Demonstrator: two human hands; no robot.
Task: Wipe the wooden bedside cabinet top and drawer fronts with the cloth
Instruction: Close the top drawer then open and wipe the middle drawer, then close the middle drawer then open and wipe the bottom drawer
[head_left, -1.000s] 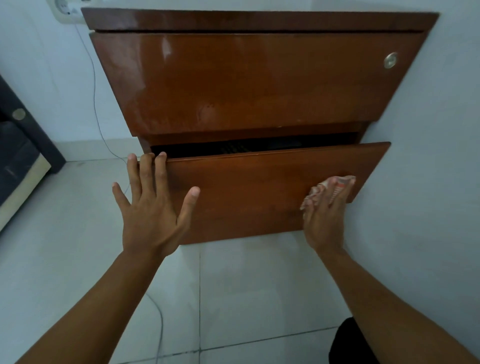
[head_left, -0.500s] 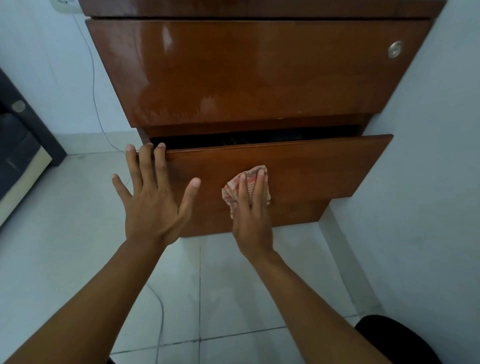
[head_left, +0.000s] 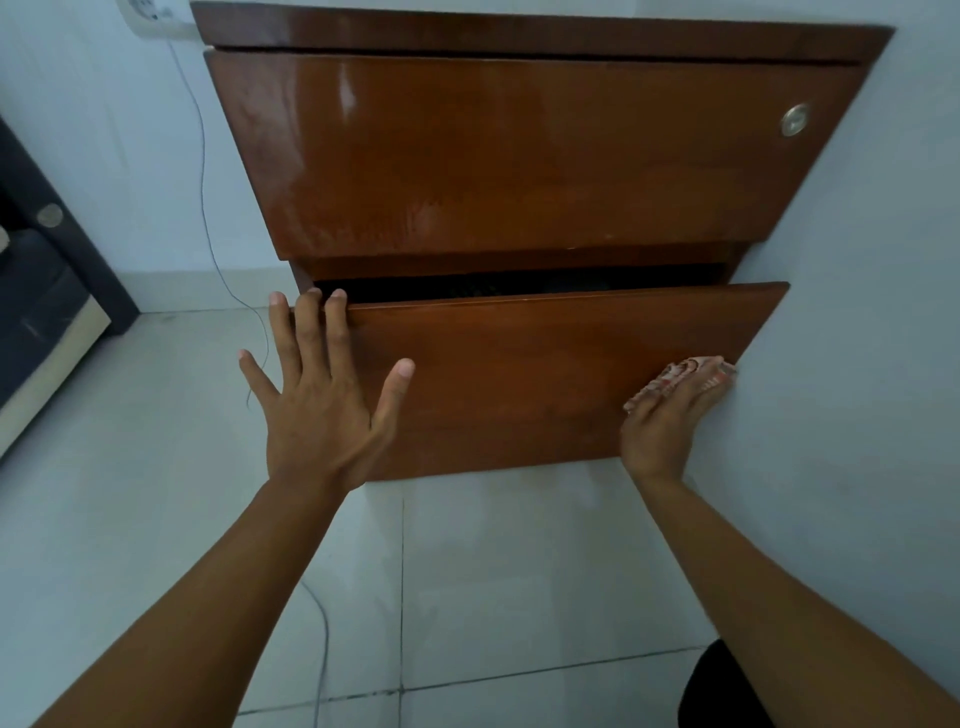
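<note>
The right hand (head_left: 670, 415) lies flat, fingers together and stretched forward, pressing the cloth (head_left: 680, 375) against the lower drawer front (head_left: 545, 384). The cloth is bunched under the fingertips and shows only as a reddish patterned edge beyond and to the left of the fingers; nothing is pinched, it is held by palm pressure alone. The hand sits at the far right end of the panel, with the wall (head_left: 857, 364) touching or just beside its outer edge, so there is no wood left to that side.

All of the unwiped panel therefore lies to the hand's left. The drawer front's long axis runs left to right, across the line of the forearm, and the next stroke is probably a sweep leftward along that axis, toward the other hand.

The left hand (head_left: 322, 410) is spread wide, fingers apart, palm against the left end of the same panel, three fingertips hooked over its top edge at the dark gap of the part-open drawer. It grips nothing; judging by its placement, it steadies the drawer so the pressure of wiping does not push it in. It is the nearer hand to the panel's left half, but it carries no cloth.

Above both hands the upper drawer front (head_left: 519, 156) is closed, with the cabinet top (head_left: 519, 31) beyond it.
</note>
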